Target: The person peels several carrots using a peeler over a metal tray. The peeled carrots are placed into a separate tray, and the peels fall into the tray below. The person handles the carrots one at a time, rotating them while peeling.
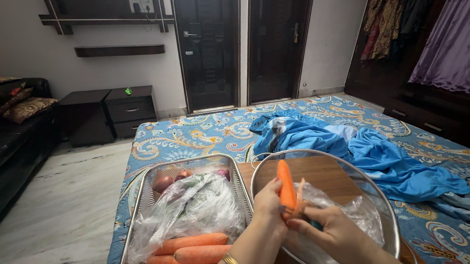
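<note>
Both hands work low in my view, over the round wire-mesh strainer [375,195] that sits on the brown wooden board [319,170] near the front edge of the bed. Starting at the left, the rectangular steel mesh tray [143,203] lies by the bed's front left corner; it holds reddish onions [164,182] at its far end, a crumpled clear plastic bag of greens [193,209] across the middle, and unpeeled orange carrots [195,247] at the near end.

Next comes my left hand [266,206], a gold bangle [232,262] on its wrist, fingers clenched round the lower end of a peeled bright-orange carrot [286,185] that stands nearly upright above the strainer. Its upper part looks smooth and clean, tapering to a rounded tip, with a pale curl of peel [301,195] hanging on its right side. I judge the carrot stiff and light, but slick once skinned, so the thick end is the place to grip it, firmly and clear of the blade.

Right of that, my right hand [332,230] is closed round what seems a peeler, mostly hidden, pressed against the carrot's base. A second clear plastic bag [352,211] lies in the strainer beneath it.

Farther right, a rumpled blue cloth [382,158] spreads over the patterned blue bedsheet [193,133] toward the right edge.
</note>
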